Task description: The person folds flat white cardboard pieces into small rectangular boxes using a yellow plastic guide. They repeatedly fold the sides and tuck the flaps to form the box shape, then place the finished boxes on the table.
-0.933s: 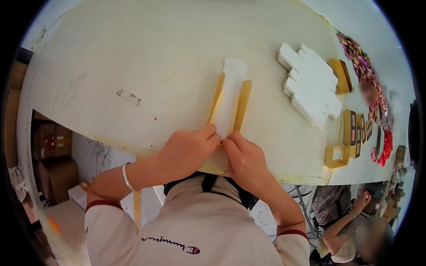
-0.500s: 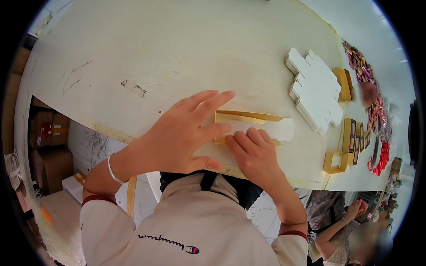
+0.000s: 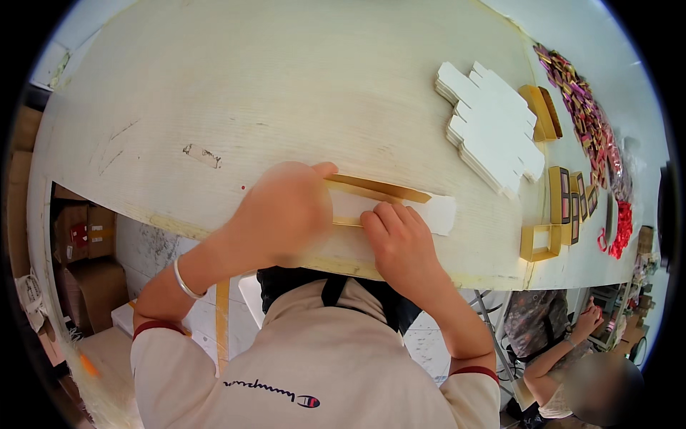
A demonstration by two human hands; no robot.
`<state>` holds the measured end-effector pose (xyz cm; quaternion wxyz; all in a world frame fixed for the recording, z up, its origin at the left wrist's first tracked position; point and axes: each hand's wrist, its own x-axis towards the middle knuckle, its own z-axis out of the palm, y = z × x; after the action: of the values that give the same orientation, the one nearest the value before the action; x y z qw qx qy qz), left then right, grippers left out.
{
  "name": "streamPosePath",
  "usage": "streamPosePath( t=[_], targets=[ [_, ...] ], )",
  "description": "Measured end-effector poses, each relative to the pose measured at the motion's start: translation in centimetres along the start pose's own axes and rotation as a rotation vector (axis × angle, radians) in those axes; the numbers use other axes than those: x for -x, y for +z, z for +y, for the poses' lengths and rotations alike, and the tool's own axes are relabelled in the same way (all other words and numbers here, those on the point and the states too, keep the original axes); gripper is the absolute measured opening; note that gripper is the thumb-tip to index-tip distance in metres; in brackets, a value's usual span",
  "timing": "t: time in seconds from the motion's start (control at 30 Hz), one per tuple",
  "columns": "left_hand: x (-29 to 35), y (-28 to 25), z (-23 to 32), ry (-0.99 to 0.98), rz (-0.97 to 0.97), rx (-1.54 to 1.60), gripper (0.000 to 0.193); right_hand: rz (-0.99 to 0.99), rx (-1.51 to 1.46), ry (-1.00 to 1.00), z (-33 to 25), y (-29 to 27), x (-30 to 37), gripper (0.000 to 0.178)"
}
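Note:
A partly folded cardboard box (image 3: 389, 187), gold on its raised far wall and white inside, lies on the table close to my body. A white flap (image 3: 441, 213) sticks out flat from its right end. My right hand (image 3: 401, 239) is closed, with its fingers curled over the near wall of the box. At the box's left end is my left hand (image 3: 286, 214), smeared by blur. One fingertip of it shows by the far left corner, but the other fingers cannot be made out. That hand hides the box's left end.
A stack of flat white box blanks (image 3: 494, 129) lies at the right. Beyond it are gold boxes (image 3: 541, 243), several filled ones (image 3: 561, 196), red-handled scissors (image 3: 602, 239) and a heap of small wrapped pieces (image 3: 579, 107). Another person's hand (image 3: 589, 319) shows at lower right.
My left hand has gone from spread fingers to a bunched, blurred shape at the box's left end. My right hand keeps its place on the near wall. The whole view has shifted slightly.

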<state>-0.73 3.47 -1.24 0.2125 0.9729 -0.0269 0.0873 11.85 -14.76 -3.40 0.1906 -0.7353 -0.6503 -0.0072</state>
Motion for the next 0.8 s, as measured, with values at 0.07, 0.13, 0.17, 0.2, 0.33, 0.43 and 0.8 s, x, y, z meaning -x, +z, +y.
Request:
streamPosePath(
  t=[0.07, 0.13, 0.17, 0.2, 0.33, 0.43, 0.8],
  targets=[
    [-1.0, -0.9, -0.1, -0.021, 0.047, 0.141, 0.019, -0.008, -0.060, 0.014, -0.1, -0.5, 0.1, 0.023],
    [-2.7, -1.6, 0.1, -0.254, -0.007, 0.252, 0.018, -0.007, -0.138, 0.027, -0.5, -1.2, 0.2, 0.031],
    [-3.4, -1.8, 0.1, -0.423, -0.062, 0.297, 0.018, 0.039, -0.211, 0.058, -0.5, -1.6, 0.5, 0.036],
    [-3.6, -1.3, -0.4, -0.335, -0.049, 0.220, 0.016, 0.082, -0.285, 0.083, -0.2, -2.1, 1.0, 0.042],
    [-4.5, 0.4, -2.1, -0.184, -0.072, 0.026, 0.013, 0.148, 0.036, 0.251, 2.5, -5.1, 0.5, 0.055],
    [-5.5, 0.3, -1.7, -0.127, -0.151, -0.036, 0.013, -0.023, -0.065, 0.128, 4.0, -2.0, 0.8, 0.025],
    [-2.3, 1.0, 4.5, 0.174, 0.171, -0.057, 0.024, -0.087, -0.199, 0.340, 3.4, -1.2, -0.1, 0.016]
  ],
)
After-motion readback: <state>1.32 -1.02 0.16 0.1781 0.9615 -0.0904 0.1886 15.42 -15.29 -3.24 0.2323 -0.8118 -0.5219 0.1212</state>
